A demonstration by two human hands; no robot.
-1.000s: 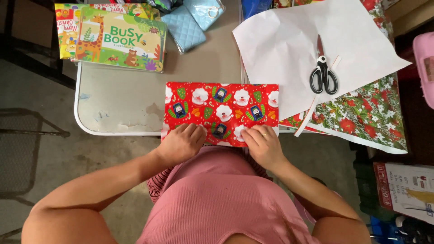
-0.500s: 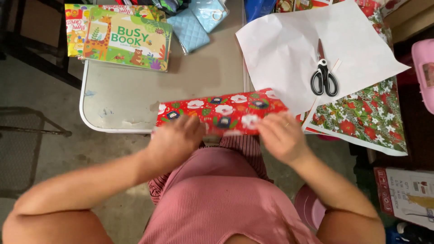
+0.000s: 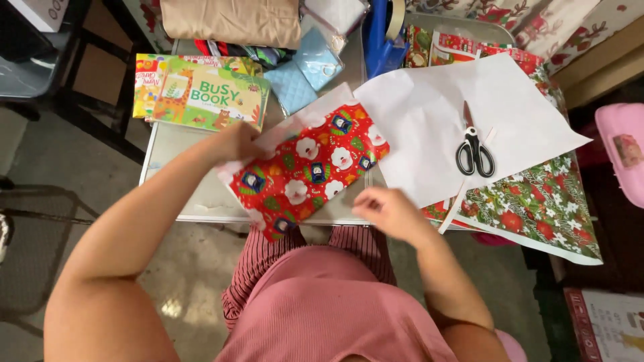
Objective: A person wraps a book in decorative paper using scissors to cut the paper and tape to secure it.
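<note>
Turning the half-wrapped parcel seems to be the step in hand, judging from how it lies at a slant across the near edge of the table (image 3: pixel 168 144). Nearest to the person, the right hand (image 3: pixel 389 211) hovers just beside the lower right side of the red parcel (image 3: pixel 308 167), fingers loosely curled and holding nothing; whether a fingertip touches the paper I cannot tell. The left hand (image 3: pixel 235 142) is on the upper left end of the parcel, where the white underside of the wrapping shows, and it looks to be gripping that end. One corner of the parcel hangs over the table edge, above the lap.

Further right lies a large white sheet (image 3: pixel 429 107) with black-handled scissors (image 3: pixel 474 149) on it, and under the sheet a green flowered wrapping paper (image 3: pixel 543 208). Beyond the left hand is a colourful children's book (image 3: pixel 201 94), then a light blue pouch (image 3: pixel 308 70) and a blue tape dispenser (image 3: pixel 382 33).

In my judgement, the next move calls for laying the parcel flat and square, then pressing down the loose white flap.
</note>
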